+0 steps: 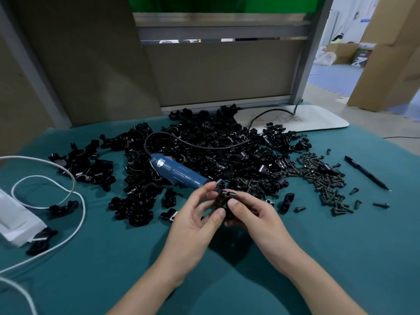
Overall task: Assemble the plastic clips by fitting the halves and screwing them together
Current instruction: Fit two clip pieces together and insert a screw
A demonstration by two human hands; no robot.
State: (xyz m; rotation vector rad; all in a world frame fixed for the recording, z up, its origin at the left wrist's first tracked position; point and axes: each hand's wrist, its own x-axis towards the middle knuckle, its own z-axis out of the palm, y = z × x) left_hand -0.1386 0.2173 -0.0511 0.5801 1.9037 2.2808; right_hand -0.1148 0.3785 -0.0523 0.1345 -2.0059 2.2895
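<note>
A black plastic clip (223, 197) is held between both hands, raised just above the teal cloth (318, 258). The left hand (197, 220) curls round it from the left, thumb against the clip's lower side and index finger arched toward its top. The right hand (259, 215) pinches it from the right, thumb on the front and the other fingers tucked behind. The fingers cover the joint, so I cannot tell whether the halves are fully seated.

Just beyond the left fingertips lies the nose of a blue electric screwdriver (179, 172). Its black cord (193, 145) loops over the big heap of loose clip halves (216, 142) farther out. A label on the screwdriver's body is too blurred to read.

Out to the right of the right fingers is a spread of dark screws (322, 178), and past it a black pen (366, 172).

Well to the left of the left fingers a white bag (18, 219) lies on its side, with black clip pieces (38, 241) at its open mouth. A white cable (75, 194) curves beside the bag.

Beyond the heap, a white board (313, 120) carries scrawled marks that cannot be read. Far off to the right stands an open cardboard box (341, 52); what it holds cannot be made out.
</note>
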